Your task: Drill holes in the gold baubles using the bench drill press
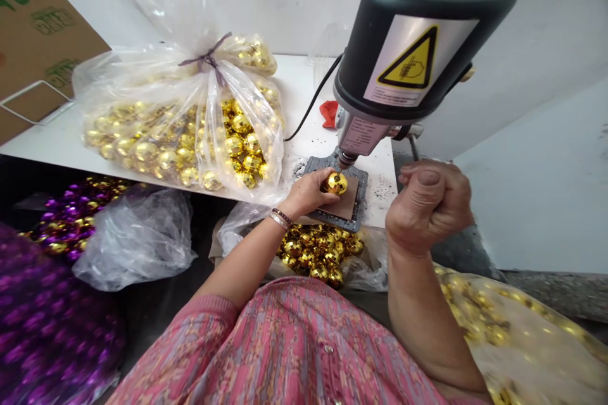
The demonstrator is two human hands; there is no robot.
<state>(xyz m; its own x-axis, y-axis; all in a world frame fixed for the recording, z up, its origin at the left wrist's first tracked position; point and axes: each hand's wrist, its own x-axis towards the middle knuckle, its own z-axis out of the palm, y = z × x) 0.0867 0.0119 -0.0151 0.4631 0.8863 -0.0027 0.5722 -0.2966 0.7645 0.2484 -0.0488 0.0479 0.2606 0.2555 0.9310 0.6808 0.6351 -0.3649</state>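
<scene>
My left hand is shut on a shiny gold faceted ball, holding it on a brown pad under the chuck of a benchtop drill press. The chuck stands just above the ball. My right hand is a raised fist to the right of the press. A thin dark lever runs down to that fist, but I cannot tell whether the fingers grip it. Below the left wrist lies a pile of gold balls on plastic.
A large tied clear bag of gold balls stands on the white table, left of the press. Dark specks lie around the press's metal base. Purple-and-gold balls lie at lower left, and another bag of gold balls lies at lower right.
</scene>
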